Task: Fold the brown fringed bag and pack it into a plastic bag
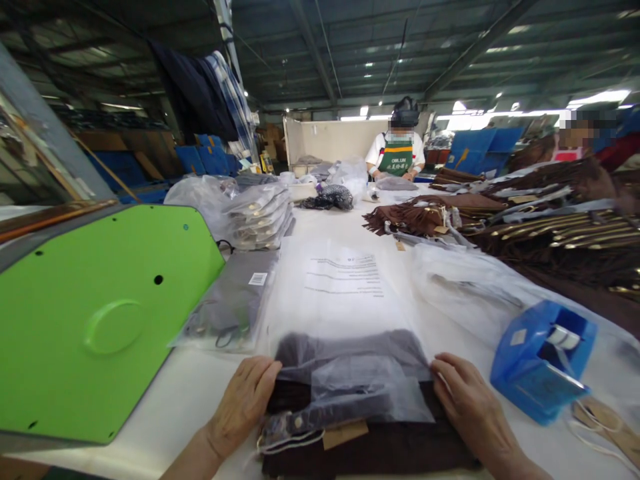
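A clear plastic bag with printed text lies flat on the white table, its mouth towards me. Dark brown folded goods are partly inside it, the near part outside. My left hand pinches the bag's left edge, and my right hand pinches its right edge. Over the brown goods rest a smaller clear plastic piece, a dark strap with metal studs, a white cord and a tan tag.
Left are a green panel, a bagged grey item with barcode and stacked bagged goods. Right are a blue tape dispenser and brown fringed goods. A person in a green apron works at the far end.
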`<action>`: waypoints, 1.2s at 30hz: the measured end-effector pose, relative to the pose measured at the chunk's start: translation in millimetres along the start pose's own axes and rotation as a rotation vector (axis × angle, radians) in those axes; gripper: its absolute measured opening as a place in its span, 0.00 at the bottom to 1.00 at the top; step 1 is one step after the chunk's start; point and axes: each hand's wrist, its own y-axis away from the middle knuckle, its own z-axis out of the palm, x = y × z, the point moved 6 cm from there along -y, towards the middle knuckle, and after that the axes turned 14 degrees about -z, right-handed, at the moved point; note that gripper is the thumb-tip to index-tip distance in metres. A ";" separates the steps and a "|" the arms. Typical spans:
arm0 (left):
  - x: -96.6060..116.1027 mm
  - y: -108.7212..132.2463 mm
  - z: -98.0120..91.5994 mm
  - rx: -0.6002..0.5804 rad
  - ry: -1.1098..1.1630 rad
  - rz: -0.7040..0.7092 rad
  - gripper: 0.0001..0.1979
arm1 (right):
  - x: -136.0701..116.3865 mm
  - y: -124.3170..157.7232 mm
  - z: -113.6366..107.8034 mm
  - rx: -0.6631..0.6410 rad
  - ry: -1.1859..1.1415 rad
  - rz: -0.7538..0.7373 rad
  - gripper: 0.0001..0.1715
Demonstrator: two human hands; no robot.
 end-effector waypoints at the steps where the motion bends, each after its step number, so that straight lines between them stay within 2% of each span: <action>1: -3.0 -1.1 1.4 0.028 -0.037 -0.056 0.13 | 5.7 3.4 4.1 -0.014 -0.045 0.107 0.11; 4: -5.2 -5.0 5.3 0.070 -0.164 -0.206 0.12 | 14.0 11.4 15.0 -0.079 -0.188 0.324 0.10; 6: -2.9 -5.8 8.4 0.035 -0.209 -0.281 0.12 | 13.3 12.9 16.6 -0.105 -0.210 0.366 0.10; 8: -1.6 -3.4 9.7 -0.006 -0.155 -0.381 0.12 | 12.5 14.1 16.2 -0.122 -0.216 0.414 0.10; 12: -9.9 12.1 9.7 -0.077 0.120 -0.765 0.10 | 10.7 14.8 17.0 -0.149 -0.254 0.522 0.11; 15: -14.2 26.9 9.1 -0.190 0.333 -1.063 0.11 | 9.4 13.0 17.7 -0.150 -0.284 0.541 0.11; 20: -2.2 37.3 -5.7 -0.364 0.695 -1.316 0.13 | 15.9 21.2 22.7 -0.224 -0.333 0.575 0.14; 22: 5.7 42.9 -11.2 -0.394 0.837 -1.406 0.15 | 17.9 27.2 27.0 -0.286 -0.379 0.589 0.15; 24: 12.7 51.2 -15.3 -0.377 0.885 -1.470 0.16 | 18.0 31.6 29.8 -0.331 -0.402 0.600 0.16; 29: 25.3 73.7 -15.6 -0.296 0.698 -1.495 0.16 | 15.1 34.2 27.1 -0.305 -0.339 0.666 0.17; 31: 26.8 75.7 -12.0 -0.286 0.643 -1.507 0.17 | 13.6 34.0 26.4 -0.301 -0.346 0.677 0.17; 33: 24.3 67.6 -8.6 -0.276 0.602 -1.501 0.17 | 13.5 34.0 26.0 -0.307 -0.361 0.684 0.17; 36: 12.8 38.4 -5.3 -0.201 0.545 -1.451 0.16 | 16.3 32.9 24.2 -0.297 -0.386 0.706 0.16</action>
